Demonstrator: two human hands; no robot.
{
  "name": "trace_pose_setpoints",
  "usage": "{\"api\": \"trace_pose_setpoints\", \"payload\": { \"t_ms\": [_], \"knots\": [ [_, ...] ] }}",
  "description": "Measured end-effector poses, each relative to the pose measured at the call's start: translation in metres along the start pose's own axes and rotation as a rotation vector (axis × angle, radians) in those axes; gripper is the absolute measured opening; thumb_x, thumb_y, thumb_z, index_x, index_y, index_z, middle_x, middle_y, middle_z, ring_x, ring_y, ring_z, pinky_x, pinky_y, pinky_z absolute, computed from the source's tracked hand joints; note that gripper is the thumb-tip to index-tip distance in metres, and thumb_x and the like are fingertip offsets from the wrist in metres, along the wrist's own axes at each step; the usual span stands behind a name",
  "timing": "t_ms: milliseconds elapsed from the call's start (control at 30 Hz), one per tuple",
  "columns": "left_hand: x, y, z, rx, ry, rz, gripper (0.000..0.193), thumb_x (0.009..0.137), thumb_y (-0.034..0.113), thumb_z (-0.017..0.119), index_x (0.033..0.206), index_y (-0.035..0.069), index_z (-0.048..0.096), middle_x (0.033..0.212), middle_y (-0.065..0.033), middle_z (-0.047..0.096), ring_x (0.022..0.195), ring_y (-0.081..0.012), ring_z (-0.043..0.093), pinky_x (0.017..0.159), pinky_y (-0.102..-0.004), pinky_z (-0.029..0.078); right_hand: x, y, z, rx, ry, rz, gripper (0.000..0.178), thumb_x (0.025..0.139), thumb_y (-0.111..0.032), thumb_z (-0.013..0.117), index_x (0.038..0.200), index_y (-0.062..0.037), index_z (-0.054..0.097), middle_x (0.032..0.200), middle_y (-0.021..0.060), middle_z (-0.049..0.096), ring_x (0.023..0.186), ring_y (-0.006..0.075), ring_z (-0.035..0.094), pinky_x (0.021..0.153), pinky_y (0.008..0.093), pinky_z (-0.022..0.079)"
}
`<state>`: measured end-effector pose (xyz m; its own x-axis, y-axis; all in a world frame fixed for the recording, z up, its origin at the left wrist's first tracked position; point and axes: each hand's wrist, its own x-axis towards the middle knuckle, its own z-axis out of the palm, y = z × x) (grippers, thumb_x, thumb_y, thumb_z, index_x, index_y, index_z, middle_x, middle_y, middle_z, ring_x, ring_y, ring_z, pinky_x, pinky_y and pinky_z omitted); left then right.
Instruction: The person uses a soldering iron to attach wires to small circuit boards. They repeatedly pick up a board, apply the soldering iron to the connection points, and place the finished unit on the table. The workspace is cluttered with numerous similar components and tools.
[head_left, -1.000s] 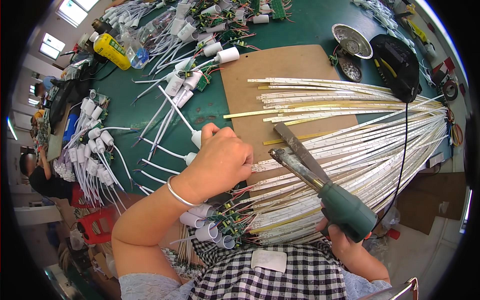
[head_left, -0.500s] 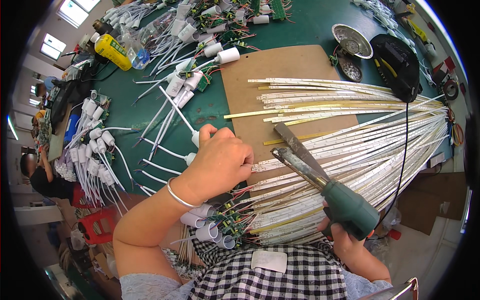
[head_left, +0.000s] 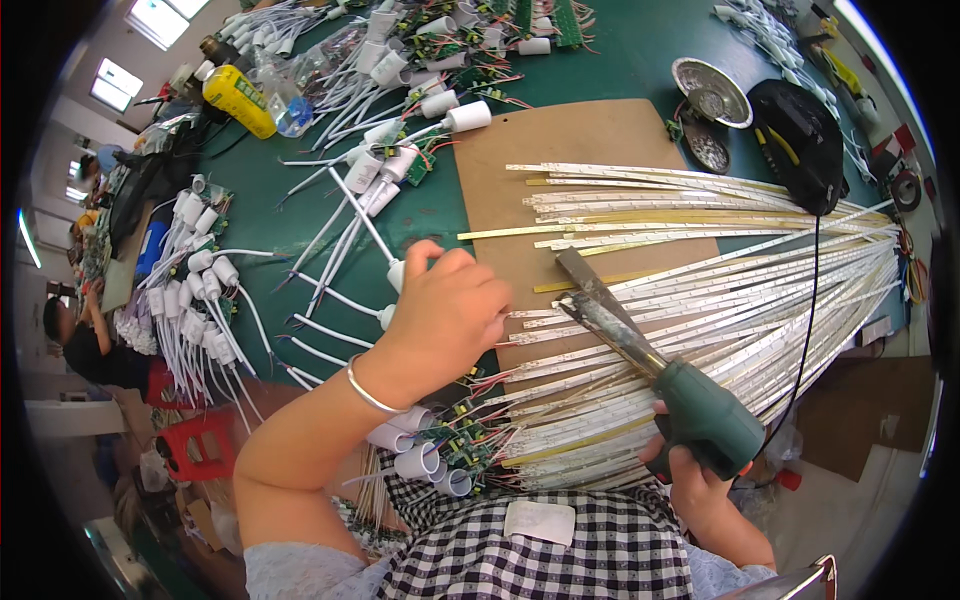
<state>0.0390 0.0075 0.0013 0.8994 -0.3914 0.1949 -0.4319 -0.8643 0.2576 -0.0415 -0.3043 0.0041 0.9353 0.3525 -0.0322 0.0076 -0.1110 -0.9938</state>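
Currently, the right hand (head_left: 693,488) grips a dark-green pistol-shaped tool with a metal barrel (head_left: 712,415) above long, thin white-and-yellow strips (head_left: 770,320), spread across a flat brown board (head_left: 550,135) on the green counter (head_left: 620,65). The left hand (head_left: 445,315) curls beside the strips' near ends; I cannot tell its grasp.

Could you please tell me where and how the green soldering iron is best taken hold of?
The soldering iron is probably best gripped by its thick green handle, coming from the person's near right side, where the right hand holds it. That end lies toward the person, while the slim metal barrel, possibly hot, points forward and left.
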Motion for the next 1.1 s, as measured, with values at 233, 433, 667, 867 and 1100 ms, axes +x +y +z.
{"api": "trace_pose_setpoints", "payload": {
  "t_ms": [233, 433, 667, 867, 1100],
  "knots": [
    [0.009, -0.017, -0.011, -0.082, -0.012, 0.038, 0.006, 0.075, 0.015, 0.069, 0.081, 0.014, 0.067, 0.081, -0.0012, 0.062, 0.083, -0.0226, 0.059, 0.081, -0.0387, 0.040, -0.001, 0.003, 0.000, 0.045, 0.087, -0.020, 0.049, 0.094, -0.026, 0.057, 0.129, 0.0059, 0.046, 0.120, 0.0156, 0.060, 0.067, 0.0171, 0.063, 0.059, 0.0278, 0.051],
    [0.050, -0.104, -0.041, 0.313, 0.392, -0.186, 0.015, 0.077, 0.016, 0.070, 0.092, 0.012, 0.070, 0.091, -0.0048, 0.065, 0.092, -0.0251, 0.061, 0.084, -0.0435, 0.042, -0.002, 0.002, -0.002, 0.086, 0.141, -0.023, 0.049, 0.094, -0.026, 0.057, 0.129, 0.0057, 0.046, 0.119, 0.0172, 0.058, 0.068, 0.0170, 0.063, 0.056, 0.0269, 0.050],
    [0.065, -0.130, -0.014, 0.370, 0.358, -0.136, 0.022, 0.077, 0.016, 0.073, 0.099, 0.017, 0.072, 0.096, 0.0004, 0.067, 0.099, -0.0217, 0.058, 0.093, -0.0435, 0.034, -0.005, 0.004, -0.002, 0.098, 0.169, 0.014, 0.048, 0.094, -0.023, 0.057, 0.131, 0.0054, 0.045, 0.120, 0.0172, 0.058, 0.069, 0.0174, 0.063, 0.056, 0.0264, 0.050],
    [0.072, -0.136, -0.015, 0.084, 0.317, -0.249, 0.012, 0.078, 0.018, 0.073, 0.088, 0.012, 0.073, 0.088, -0.0008, 0.069, 0.085, -0.0202, 0.064, 0.084, -0.0349, 0.042, -0.003, 0.003, 0.002, 0.120, 0.181, 0.035, 0.049, 0.094, -0.024, 0.057, 0.131, 0.0054, 0.045, 0.119, 0.0160, 0.058, 0.068, 0.0169, 0.063, 0.056, 0.0257, 0.049],
    [0.052, -0.106, -0.027, -0.040, 0.267, -0.207, 0.010, 0.079, 0.018, 0.072, 0.086, 0.011, 0.073, 0.082, 0.0024, 0.066, 0.078, -0.0159, 0.060, 0.084, -0.0344, 0.037, -0.002, -0.001, 0.003, 0.097, 0.156, 0.085, 0.051, 0.094, -0.030, 0.059, 0.127, 0.0064, 0.049, 0.115, 0.0139, 0.062, 0.067, 0.0157, 0.063, 0.057, 0.0257, 0.049]
  ]
}}
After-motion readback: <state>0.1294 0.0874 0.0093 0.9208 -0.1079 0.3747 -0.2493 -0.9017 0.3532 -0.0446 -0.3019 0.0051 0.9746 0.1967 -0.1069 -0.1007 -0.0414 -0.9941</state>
